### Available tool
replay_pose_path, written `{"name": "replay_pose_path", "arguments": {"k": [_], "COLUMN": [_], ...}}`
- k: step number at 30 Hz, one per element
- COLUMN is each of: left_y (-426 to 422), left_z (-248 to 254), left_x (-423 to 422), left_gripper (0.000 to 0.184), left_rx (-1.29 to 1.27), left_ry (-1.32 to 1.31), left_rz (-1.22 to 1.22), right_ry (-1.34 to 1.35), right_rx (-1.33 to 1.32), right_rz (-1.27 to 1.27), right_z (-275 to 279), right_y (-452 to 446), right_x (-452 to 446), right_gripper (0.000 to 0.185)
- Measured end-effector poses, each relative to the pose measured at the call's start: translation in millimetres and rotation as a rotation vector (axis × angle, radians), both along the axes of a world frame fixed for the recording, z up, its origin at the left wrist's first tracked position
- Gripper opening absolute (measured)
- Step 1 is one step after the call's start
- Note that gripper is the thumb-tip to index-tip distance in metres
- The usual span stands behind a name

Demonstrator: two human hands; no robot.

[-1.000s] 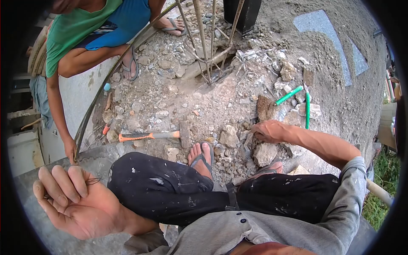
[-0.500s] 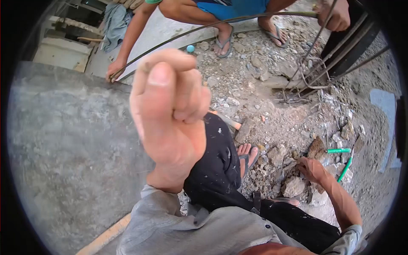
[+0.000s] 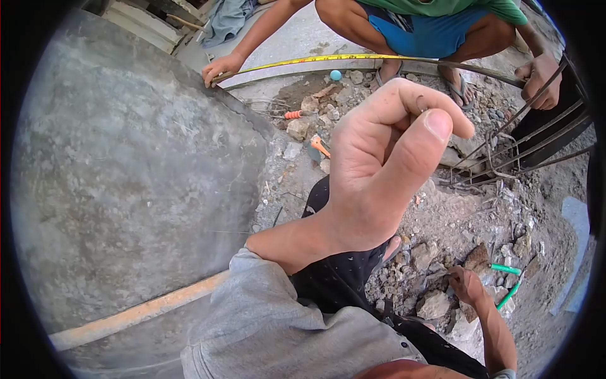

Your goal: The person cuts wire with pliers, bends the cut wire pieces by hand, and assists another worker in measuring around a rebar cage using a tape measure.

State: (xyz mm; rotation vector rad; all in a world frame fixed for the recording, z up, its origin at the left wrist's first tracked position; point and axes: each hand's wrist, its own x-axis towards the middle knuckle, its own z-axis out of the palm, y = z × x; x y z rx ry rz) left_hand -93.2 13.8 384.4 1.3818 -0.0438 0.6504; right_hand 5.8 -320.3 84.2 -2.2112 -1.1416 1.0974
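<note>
My left hand (image 3: pixel 391 164) is raised close to the camera, its fingers curled in and the thumb pressed towards the forefinger. A thin dark curved strand shows at the forefinger; what the pinch holds is too small to name. Lower right, my right hand (image 3: pixel 467 287) is low over the rubble, fingers closed, next to a brown stone (image 3: pixel 477 258) and a pale rock (image 3: pixel 433 305). Anything in those fingers is hidden. Beyond, a squatting person's hands (image 3: pixel 222 68) stretch a yellow tape measure (image 3: pixel 328 59) from the slab edge to the rebar.
A grey concrete slab (image 3: pixel 139 164) fills the left, with a wooden strip (image 3: pixel 139 309) across it. Bent rebar (image 3: pixel 499 158) sticks out at right. Green tube pieces (image 3: pixel 506 269), an orange-handled tool (image 3: pixel 320 146), an orange coil (image 3: pixel 292 114) and a blue ball (image 3: pixel 335 74) lie about.
My left hand has moved right across the view and turned, still closed. My right hand stays low by the rocks. The view has shifted, and the tape's yellow face now shows.
</note>
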Motion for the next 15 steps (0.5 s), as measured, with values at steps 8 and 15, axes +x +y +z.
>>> {"name": "replay_pose_path", "arguments": {"k": [8,15], "left_y": [-0.2,-0.9], "left_z": [1.0,1.8], "left_x": [-4.0,-4.3], "left_gripper": [0.026,0.027], "left_rx": [-0.004,0.004], "left_ry": [-0.026,-0.014], "left_rz": [-0.017,-0.010], "right_ry": [-0.085,-0.051], "right_rx": [0.052,0.073], "right_rz": [0.086,0.056], "right_z": [-12.0,-7.7], "right_y": [-4.8,-2.7], "right_x": [1.5,0.6], "right_gripper": [0.021,0.020]}}
